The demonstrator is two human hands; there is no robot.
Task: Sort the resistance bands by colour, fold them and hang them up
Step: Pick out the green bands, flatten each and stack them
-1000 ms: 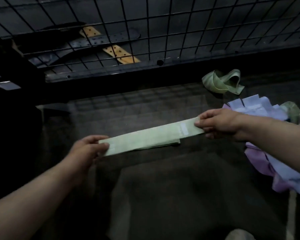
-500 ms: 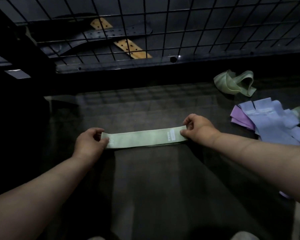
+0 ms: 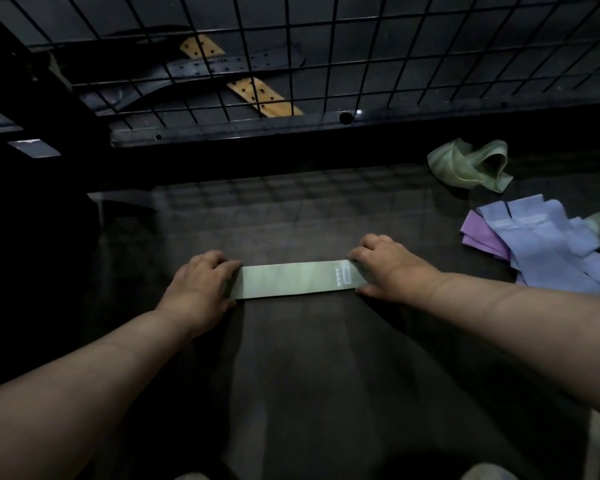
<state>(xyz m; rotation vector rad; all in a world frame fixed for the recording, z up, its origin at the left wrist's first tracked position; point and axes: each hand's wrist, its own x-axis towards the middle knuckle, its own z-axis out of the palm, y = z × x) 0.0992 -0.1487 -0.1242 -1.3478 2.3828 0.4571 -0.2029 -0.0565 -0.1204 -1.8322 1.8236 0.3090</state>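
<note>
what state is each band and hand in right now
flat pale green resistance band: lying flat on the dark surface, held at both ends
left hand: holds the band's left end
right hand: pinches the band's labelled right end
crumpled green resistance band: loose heap, not held
lilac-blue resistance bands: overlapping pile, not hung
purple resistance band: partly under the lilac-blue pile

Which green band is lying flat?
The front green band, held at its ends by the left hand and right hand; the back green band is crumpled.
</note>
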